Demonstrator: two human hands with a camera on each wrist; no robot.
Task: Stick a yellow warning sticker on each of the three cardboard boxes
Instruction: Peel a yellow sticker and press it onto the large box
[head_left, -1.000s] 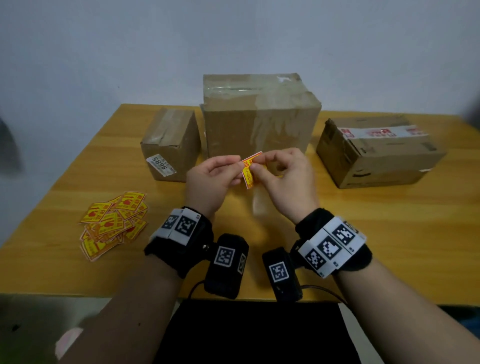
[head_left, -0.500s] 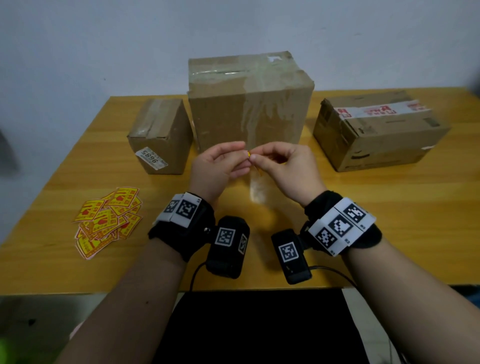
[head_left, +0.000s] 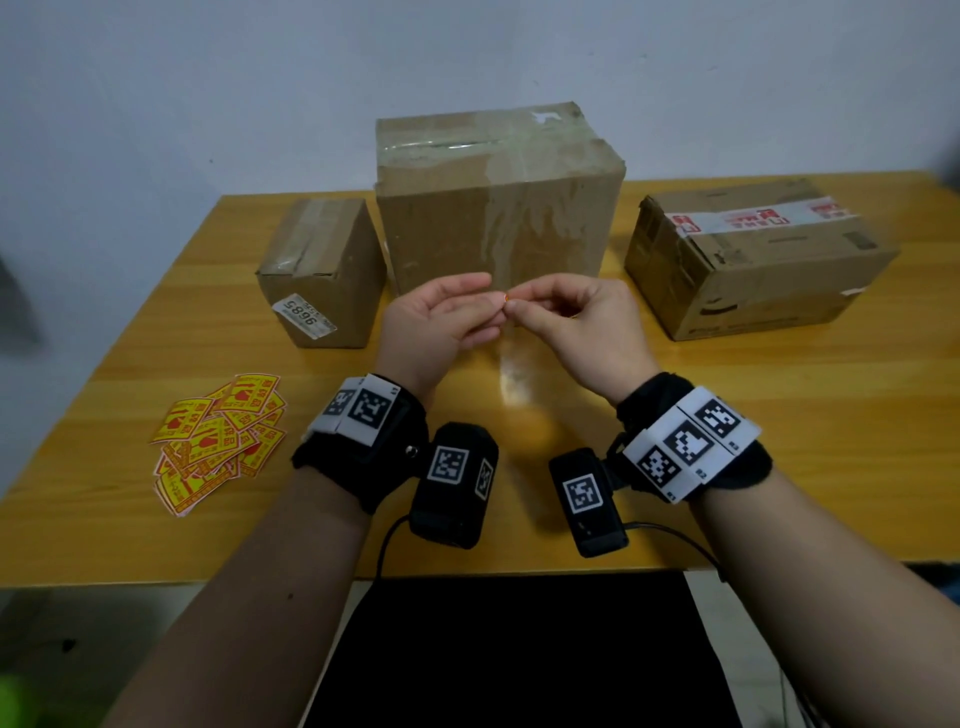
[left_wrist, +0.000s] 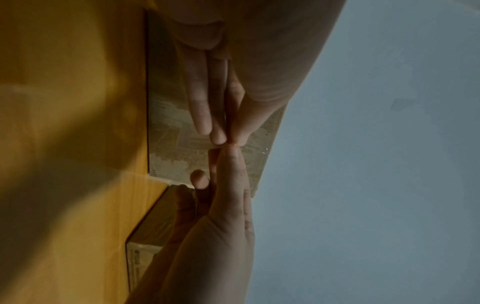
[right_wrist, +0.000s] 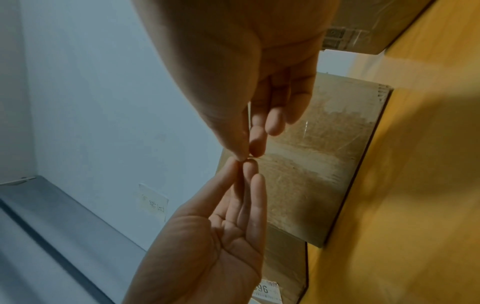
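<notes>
Three cardboard boxes stand in a row on the wooden table (head_left: 779, 441): a small one (head_left: 322, 270) at left, a tall taped one (head_left: 498, 208) in the middle, a flat one (head_left: 753, 260) at right. Above the table in front of the middle box, my left hand (head_left: 493, 307) and right hand (head_left: 517, 307) meet fingertip to fingertip. Between them they pinch a yellow sticker (head_left: 505, 297), of which only a small yellow-red sliver shows. The wrist views show thumb and forefinger of each hand pressed together, left hand (left_wrist: 228, 142), right hand (right_wrist: 246, 157); the sticker is barely visible there.
A loose pile of yellow-red warning stickers (head_left: 218, 436) lies on the table at front left. A white numbered label (head_left: 304, 314) is on the small box's front. A white wall rises behind the table, and a black surface (head_left: 519, 649) lies below its near edge.
A second ago the sticker showed broad and bent between the fingertips; now only a sliver shows. Both hands stay joined in front of the middle box, and the head view has shifted.
</notes>
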